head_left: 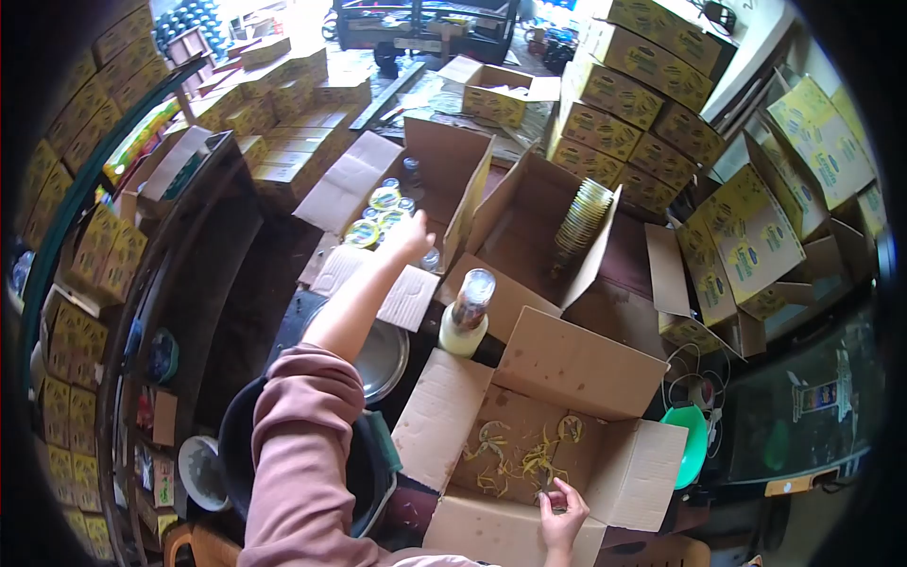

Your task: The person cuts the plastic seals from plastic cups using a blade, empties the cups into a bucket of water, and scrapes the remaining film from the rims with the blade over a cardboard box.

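Observation:
My left hand (410, 236) reaches into an open carton (453, 175) and is over several lidded cups (361, 233) with yellow and white tops. Its fingers curl down among the cups and small clear bottles (411, 170); what they grip is hidden. My right hand (564, 512) is at the near side of another open carton (586, 364), thumb and fingertips drawn together. Thin yellow strands (539, 460), like rubber bands, lie loosely on that carton's floor by the fingertips. Whatever is in the pinch is too small to make out.
A jar with a pale lower part (462, 326) stands between the cartons. A third open carton holds a stack of yellow-rimmed cups (584, 215). A metal bowl (385, 364), a dark bucket (248, 444) and a green bowl (684, 444) are nearby. Stacked yellow cartons (642, 76) surround the workplace.

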`<state>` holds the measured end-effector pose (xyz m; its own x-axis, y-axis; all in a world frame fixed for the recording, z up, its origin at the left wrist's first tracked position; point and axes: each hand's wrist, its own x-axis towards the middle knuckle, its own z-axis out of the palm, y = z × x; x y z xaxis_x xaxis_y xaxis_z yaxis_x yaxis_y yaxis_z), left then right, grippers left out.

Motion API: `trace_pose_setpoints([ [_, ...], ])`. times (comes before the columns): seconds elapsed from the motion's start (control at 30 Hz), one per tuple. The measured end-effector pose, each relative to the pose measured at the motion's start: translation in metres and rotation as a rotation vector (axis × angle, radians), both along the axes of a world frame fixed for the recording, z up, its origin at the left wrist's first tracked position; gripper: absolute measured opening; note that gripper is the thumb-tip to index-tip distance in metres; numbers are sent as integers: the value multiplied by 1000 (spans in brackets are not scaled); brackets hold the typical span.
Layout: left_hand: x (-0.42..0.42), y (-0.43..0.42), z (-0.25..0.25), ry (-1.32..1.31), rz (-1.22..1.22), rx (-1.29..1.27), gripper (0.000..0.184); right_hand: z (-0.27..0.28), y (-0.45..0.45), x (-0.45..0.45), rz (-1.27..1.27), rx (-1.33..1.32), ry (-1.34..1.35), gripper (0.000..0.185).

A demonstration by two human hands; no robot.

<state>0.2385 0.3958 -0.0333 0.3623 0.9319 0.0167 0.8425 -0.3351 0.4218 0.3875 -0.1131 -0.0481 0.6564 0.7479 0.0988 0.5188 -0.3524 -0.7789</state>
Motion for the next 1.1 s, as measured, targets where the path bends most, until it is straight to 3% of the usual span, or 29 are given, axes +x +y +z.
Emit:
trace_pose_setpoints([
  [0.1, 15, 7, -52, 113, 17, -125, 51, 3, -2, -5, -35, -18, -66, 32],
  [0.17, 23, -6, -58, 247, -23, -124, 46, 2, -5, -9, -59, -25, -51, 33],
  [0.3, 34, 14, -88, 149, -9, -114, 37, -1, -6, -14, -74, -45, -42, 33],
  [0.4, 22, 32, -77, -1, 22, -138, 34, -4, -4, -15, -73, -38, -49, 33],
  [0.5, 1, 50, -63, -247, 53, 32, 39, -5, -3, -15, -63, -29, -43, 33],
  [0.63, -25, 64, -14, -206, -53, 232, 41, -4, 0, -16, -55, -13, -25, 33],
  [0.7, -41, 56, 24, -392, 49, -42, 39, -3, 3, -12, -50, 17, -19, 33],
  [0.77, -65, 27, 62, -744, 110, -179, 34, -1, 4, -10, -46, 59, -15, 31],
  [0.9, -128, -50, 110, -1392, 14, -457, 36, -10, 2, 2, -263, 270, 567, 35],
  [0.97, -157, -96, 123, -1675, -88, -740, 37, -2, 7, 8, -305, 279, 882, 41],
  [1.03, -178, -156, 130, -1814, -179, -812, 36, -4, 8, 13, -220, 327, 1014, 47],
  [1.07, -186, -179, 132, -1887, -239, -967, 38, 12, 12, 8, -173, 359, 1032, 48],
  [1.1, -192, -213, 136, -1938, -178, -953, 48, 23, 14, 6, -123, 360, 1042, 48],
])
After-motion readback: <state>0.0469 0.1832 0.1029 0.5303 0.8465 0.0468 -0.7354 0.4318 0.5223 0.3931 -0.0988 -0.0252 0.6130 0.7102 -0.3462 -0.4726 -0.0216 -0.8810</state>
